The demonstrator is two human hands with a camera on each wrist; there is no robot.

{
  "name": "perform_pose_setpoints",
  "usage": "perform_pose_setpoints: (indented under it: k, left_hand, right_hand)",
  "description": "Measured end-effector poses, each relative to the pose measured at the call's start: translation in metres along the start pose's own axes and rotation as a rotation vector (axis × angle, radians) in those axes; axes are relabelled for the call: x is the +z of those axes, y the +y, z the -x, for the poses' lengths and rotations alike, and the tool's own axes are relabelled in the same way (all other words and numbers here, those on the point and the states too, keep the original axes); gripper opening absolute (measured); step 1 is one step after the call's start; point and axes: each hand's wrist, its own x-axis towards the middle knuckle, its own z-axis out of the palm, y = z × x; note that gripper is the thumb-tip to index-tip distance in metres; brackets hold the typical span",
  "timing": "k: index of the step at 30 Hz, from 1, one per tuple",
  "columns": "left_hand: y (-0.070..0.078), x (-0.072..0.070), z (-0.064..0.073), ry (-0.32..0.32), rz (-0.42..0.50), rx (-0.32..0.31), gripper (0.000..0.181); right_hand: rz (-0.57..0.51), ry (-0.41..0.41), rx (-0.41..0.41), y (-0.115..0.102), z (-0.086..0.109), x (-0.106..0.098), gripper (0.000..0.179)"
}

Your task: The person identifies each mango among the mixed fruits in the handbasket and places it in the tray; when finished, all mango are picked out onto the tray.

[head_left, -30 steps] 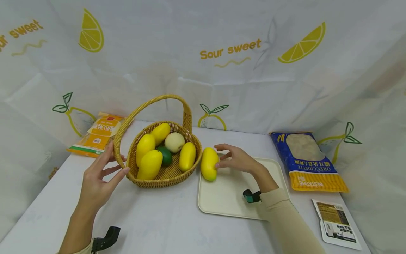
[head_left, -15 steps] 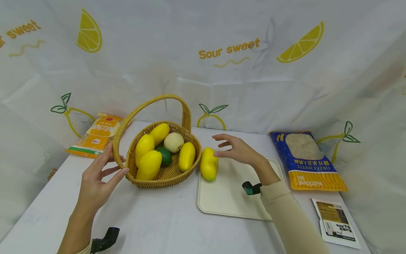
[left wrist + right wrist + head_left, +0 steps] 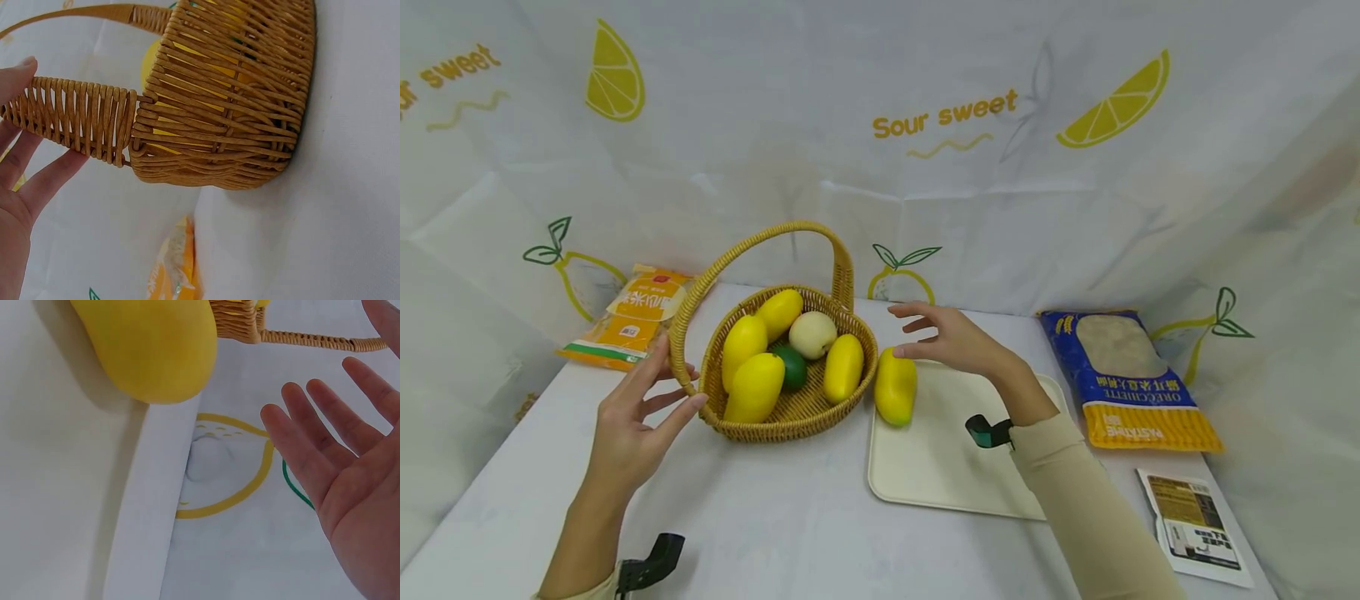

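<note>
My left hand grips the near left end of the handle of a woven wicker basket. In the left wrist view, thumb and fingers pinch the handle from both sides. Inside the basket lie several yellow mangoes, a pale round fruit and a dark green fruit. To the right, another mango rests on the left edge of a cream tray. My right hand hovers just above and beyond that mango, fingers spread and holding nothing; the right wrist view shows its bare palm.
An orange-and-yellow bag lies behind the basket at the left. At the right are a blue-and-yellow orecchiette pasta bag and a small white-and-brown pouch. A white cloth printed with lemons hangs behind the table.
My right hand has let go of the mango on the tray and risen up and slightly left, away from it. My left hand and the basket stay in place.
</note>
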Motion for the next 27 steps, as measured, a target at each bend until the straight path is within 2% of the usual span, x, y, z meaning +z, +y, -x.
perform_pose_setpoints:
  k: [8, 19, 27]
  left_hand:
    - [0.0, -0.001, -0.005, -0.023, -0.02, -0.006, 0.101]
    - [0.0, -0.001, -0.002, -0.015, 0.0, -0.022, 0.101]
    - [-0.001, -0.002, -0.001, -0.02, -0.01, -0.018, 0.101]
  right_hand:
    - [0.017, -0.025, -0.017, -0.024, -0.015, -0.006, 0.066]
    - [0.051, -0.099, -0.133, -0.055, -0.04, 0.001, 0.065]
    - [0.084, -0.161, -0.091, -0.061, -0.053, 0.014, 0.065]
